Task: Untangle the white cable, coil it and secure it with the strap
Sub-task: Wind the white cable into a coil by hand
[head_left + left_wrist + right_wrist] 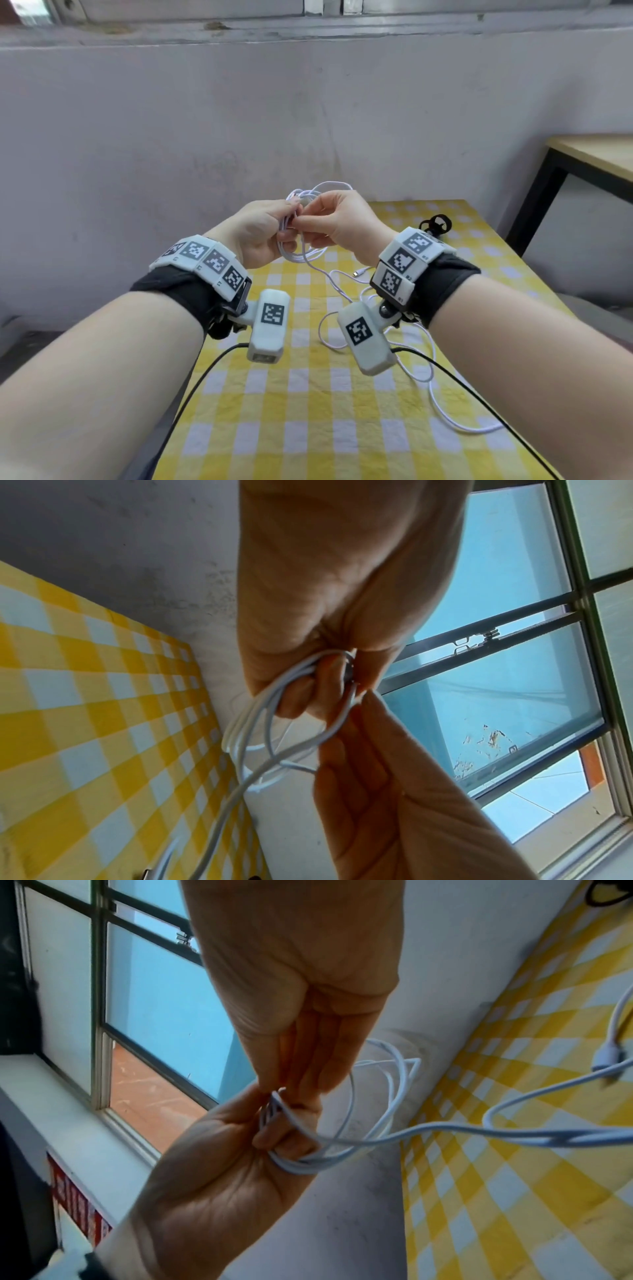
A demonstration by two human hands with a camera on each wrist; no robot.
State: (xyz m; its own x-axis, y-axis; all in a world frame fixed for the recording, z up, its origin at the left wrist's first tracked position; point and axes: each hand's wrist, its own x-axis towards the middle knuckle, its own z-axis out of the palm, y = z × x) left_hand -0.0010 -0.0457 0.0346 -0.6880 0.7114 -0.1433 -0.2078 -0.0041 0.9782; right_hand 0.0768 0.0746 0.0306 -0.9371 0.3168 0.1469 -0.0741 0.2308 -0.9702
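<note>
- Two hands meet above the checked tablecloth (308,394): left hand (255,236) grips the white cable (301,255) coils, right hand (342,219) pinches a strand.
- Cable tail partly hidden behind the wrist cameras.
- Black strap (435,224) half hidden behind the right wrist.
- Red label (77,1211) unreadable.

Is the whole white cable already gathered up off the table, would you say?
No: much of the white cable trails loose on the checked tablecloth, below the left hand and right hand.
</note>
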